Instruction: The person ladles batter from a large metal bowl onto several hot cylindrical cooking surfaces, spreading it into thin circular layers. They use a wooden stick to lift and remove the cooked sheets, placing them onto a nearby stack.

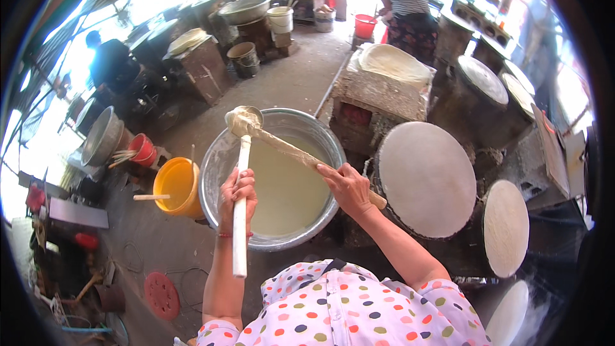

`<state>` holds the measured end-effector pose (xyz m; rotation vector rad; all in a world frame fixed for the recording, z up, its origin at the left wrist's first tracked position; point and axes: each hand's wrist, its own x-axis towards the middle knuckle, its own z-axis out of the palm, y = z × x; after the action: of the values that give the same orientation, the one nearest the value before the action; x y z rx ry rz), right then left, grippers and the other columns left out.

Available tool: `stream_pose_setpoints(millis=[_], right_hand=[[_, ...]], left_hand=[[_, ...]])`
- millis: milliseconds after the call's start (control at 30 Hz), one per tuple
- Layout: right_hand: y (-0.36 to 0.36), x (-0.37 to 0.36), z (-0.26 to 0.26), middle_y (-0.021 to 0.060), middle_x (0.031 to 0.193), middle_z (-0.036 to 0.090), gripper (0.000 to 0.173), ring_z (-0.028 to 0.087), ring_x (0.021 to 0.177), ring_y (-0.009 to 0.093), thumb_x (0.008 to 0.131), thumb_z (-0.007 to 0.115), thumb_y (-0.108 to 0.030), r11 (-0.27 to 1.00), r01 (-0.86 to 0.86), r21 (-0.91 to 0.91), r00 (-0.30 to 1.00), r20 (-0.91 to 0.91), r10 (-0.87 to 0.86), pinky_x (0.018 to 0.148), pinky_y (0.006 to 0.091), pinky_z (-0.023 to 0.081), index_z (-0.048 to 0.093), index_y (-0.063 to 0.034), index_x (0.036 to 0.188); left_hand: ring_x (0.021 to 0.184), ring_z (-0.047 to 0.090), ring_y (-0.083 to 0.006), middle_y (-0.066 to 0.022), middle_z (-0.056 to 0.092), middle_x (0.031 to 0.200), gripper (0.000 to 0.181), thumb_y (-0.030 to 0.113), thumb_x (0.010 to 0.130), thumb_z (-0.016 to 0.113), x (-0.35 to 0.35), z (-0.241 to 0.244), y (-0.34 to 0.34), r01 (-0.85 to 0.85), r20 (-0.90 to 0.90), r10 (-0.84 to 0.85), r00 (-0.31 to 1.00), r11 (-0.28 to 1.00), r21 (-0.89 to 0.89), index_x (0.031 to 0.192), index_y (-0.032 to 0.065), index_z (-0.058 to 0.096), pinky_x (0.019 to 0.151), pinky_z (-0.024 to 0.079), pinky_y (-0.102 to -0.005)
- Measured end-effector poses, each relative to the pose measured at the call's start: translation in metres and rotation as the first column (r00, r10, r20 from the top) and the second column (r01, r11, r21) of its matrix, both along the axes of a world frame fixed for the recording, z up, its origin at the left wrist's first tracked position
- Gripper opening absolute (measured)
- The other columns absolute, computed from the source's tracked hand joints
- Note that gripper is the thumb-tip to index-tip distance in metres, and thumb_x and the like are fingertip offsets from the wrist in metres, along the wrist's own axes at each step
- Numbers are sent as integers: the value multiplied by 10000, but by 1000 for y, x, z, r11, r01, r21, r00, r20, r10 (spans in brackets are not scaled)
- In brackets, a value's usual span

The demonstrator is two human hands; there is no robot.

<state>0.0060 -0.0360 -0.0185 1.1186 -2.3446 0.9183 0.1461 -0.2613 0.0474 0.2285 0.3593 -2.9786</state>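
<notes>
My left hand (pixel 239 198) grips the white handle of a ladle (pixel 243 230). Its bowl is up over the far left rim of a large metal basin (pixel 340 146). In my right hand (pixel 347 187) is a wooden stick (pixel 293 151), its far end coated in pale batter and lying against the ladle's bowl. The two tools cross at that end. Pale, thin batter (pixel 288 197) fills the lower part of the basin below my hands. To the right of my right hand stands a round flat griddle (pixel 427 178) with a pale grey top.
A yellow bucket (pixel 178 187) with sticks stands left of the basin, a red bucket (pixel 142 150) behind it. Stacked flatbreads (pixel 394 61) lie on a block stand (pixel 379 91). More round griddles (pixel 505 228) line the right. A person (pixel 406 9) bends near a red pail (pixel 365 26).
</notes>
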Motion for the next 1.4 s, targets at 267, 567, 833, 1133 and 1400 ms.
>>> stream_pose_setpoints(millis=[267, 567, 833, 1133, 1400], right_hand=[[115, 16, -3, 5, 691, 513, 456, 559, 594, 152, 723, 720, -116, 951, 287, -116, 958, 45, -284, 467, 298, 457, 645, -322, 1123], [283, 100, -45, 37, 725, 574, 378, 556, 592, 128, 811, 661, -111, 594, 797, -110, 582, 401, -707, 585, 246, 480, 626, -201, 1176], [320, 106, -53, -2, 745, 577, 341, 502, 616, 91, 893, 588, -143, 363, 864, -349, 501, 513, -697, 577, 261, 450, 574, -86, 1228], [344, 137, -46, 121, 768, 546, 353, 610, 701, 334, 843, 612, -268, 378, 889, 257, 231, 460, -857, 624, 436, 496, 589, -280, 1194], [306, 125, -45, 168, 907, 644, 327, 643, 839, 282, 864, 597, -201, 255, 955, -153, 286, 709, -644, 739, 345, 502, 604, -155, 1188]], left_hand=[[492, 371, -86, -23, 358, 688, 190, 173, 981, 393, -50, 68, 75, 246, -107, -228, 968, 947, 208, 875, 19, 362, 350, 413, -218], [525, 422, -83, -67, 395, 827, 160, 135, 983, 361, -124, 93, 248, 619, -268, -558, 785, 714, 326, 923, -13, 367, 349, 428, -214], [489, 416, -59, -33, 465, 714, 448, 126, 953, 473, -176, 5, 377, 391, 259, -519, 814, 160, -907, 1384, 120, 351, 339, 346, -182], [615, 593, -287, -160, 596, 712, 467, 68, 842, 572, -202, -95, 389, -369, -61, -402, 913, -755, -542, 1300, 78, 487, 575, 462, -397], [774, 600, -365, -204, 598, 830, 531, 37, 810, 577, -242, -91, 361, -437, -106, -426, 898, -844, -312, 1323, 108, 459, 694, 482, -449]])
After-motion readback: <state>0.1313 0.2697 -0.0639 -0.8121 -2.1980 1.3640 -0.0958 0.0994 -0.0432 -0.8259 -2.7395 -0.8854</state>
